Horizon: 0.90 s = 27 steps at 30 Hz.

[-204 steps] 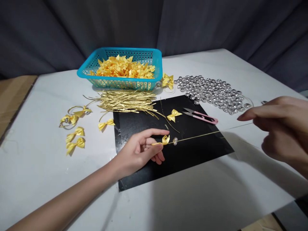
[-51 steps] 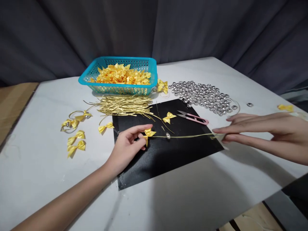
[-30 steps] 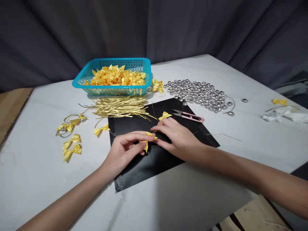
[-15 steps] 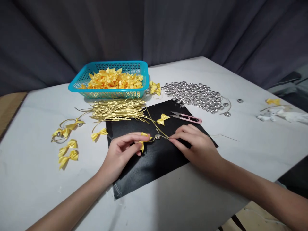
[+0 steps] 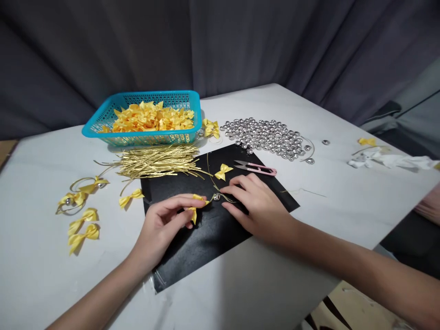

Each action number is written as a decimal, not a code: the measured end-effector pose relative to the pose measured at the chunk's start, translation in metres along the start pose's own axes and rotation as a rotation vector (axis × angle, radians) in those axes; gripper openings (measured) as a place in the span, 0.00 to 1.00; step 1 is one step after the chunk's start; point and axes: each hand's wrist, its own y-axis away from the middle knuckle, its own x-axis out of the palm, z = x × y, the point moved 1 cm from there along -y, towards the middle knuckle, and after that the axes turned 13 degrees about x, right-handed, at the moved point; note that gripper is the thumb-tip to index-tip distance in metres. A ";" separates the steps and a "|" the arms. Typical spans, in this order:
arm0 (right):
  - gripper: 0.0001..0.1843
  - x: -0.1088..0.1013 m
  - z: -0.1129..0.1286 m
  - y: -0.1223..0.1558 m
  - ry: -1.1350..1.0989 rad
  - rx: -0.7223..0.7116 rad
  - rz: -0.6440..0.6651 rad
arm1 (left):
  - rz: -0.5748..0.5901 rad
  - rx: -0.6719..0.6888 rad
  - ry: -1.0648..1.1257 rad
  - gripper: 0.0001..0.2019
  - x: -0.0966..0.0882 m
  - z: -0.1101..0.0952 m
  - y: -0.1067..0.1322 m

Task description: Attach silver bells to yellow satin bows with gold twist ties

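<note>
On a white desk (image 5: 266, 279), the left hand (image 5: 165, 220) pinches a yellow bow (image 5: 194, 215) above the black sheet (image 5: 192, 256), thumb and forefinger closed and partly hiding it. A silver bead (image 5: 216, 197) sits between the hands. The right hand (image 5: 257, 204) has thumb and forefinger parted beside the bead; whether other fingertips grip the cord there cannot be told. Just beyond that hand, a loose bow (image 5: 223, 172) and pink-handled snips (image 5: 257, 168) crowd the sheet's far edge; gold cords (image 5: 154, 161) overlap its far left corner. A blue basket (image 5: 144, 136) of bows stands near the desk's far edge, heaped silver beads (image 5: 264, 137) to its right; more bows (image 5: 82, 236) lie toward the left edge.
</note>
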 end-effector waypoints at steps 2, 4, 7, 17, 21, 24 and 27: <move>0.15 0.002 0.003 -0.007 0.014 0.005 0.030 | 0.001 0.032 -0.016 0.10 0.000 -0.001 0.001; 0.13 0.002 0.005 -0.015 0.016 -0.016 0.067 | -0.003 0.068 -0.046 0.11 0.001 -0.002 0.002; 0.09 0.001 0.005 -0.025 -0.020 -0.073 0.108 | -0.002 0.088 -0.074 0.11 0.002 -0.002 0.002; 0.06 -0.018 0.016 -0.027 -0.448 0.078 0.453 | -0.107 0.095 -0.064 0.11 0.001 -0.001 0.003; 0.11 -0.029 0.014 -0.026 -0.453 0.179 0.566 | -0.141 0.060 -0.025 0.10 0.000 0.002 0.001; 0.12 -0.040 0.006 -0.024 -0.340 0.170 0.555 | -0.158 0.040 -0.030 0.10 0.001 0.002 -0.001; 0.12 -0.058 -0.006 -0.019 -0.186 0.113 0.525 | -0.177 0.016 -0.045 0.10 0.002 0.001 -0.002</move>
